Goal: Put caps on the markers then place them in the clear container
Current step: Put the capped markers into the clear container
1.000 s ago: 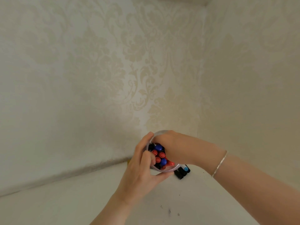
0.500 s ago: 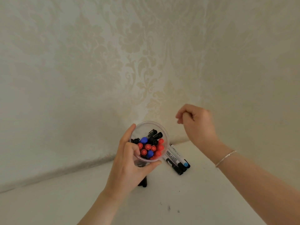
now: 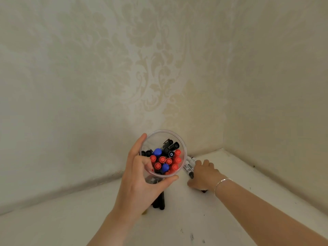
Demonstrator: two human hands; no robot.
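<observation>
My left hand (image 3: 140, 189) grips a clear round container (image 3: 177, 137) and holds it above the white table, tilted toward me. Inside stand several capped markers (image 3: 162, 159) with red, blue and black caps. To its right, several white-bodied markers (image 3: 189, 166) lie on the table near the corner. My right hand (image 3: 204, 174) is down on them, fingers curled over the far side and thumb on the near side. A dark marker end (image 3: 204, 191) pokes out under that palm. More black markers (image 3: 159, 201) lie on the table beneath the container, partly hidden by my left hand.
The white table (image 3: 177, 224) fits into a corner between two patterned cream walls (image 3: 106, 86). Small dark specks mark the table surface near me.
My right hand left the container's mouth, rose to the right, then came down onto the loose markers on the table. My left hand drew the container a little left and toward me.
</observation>
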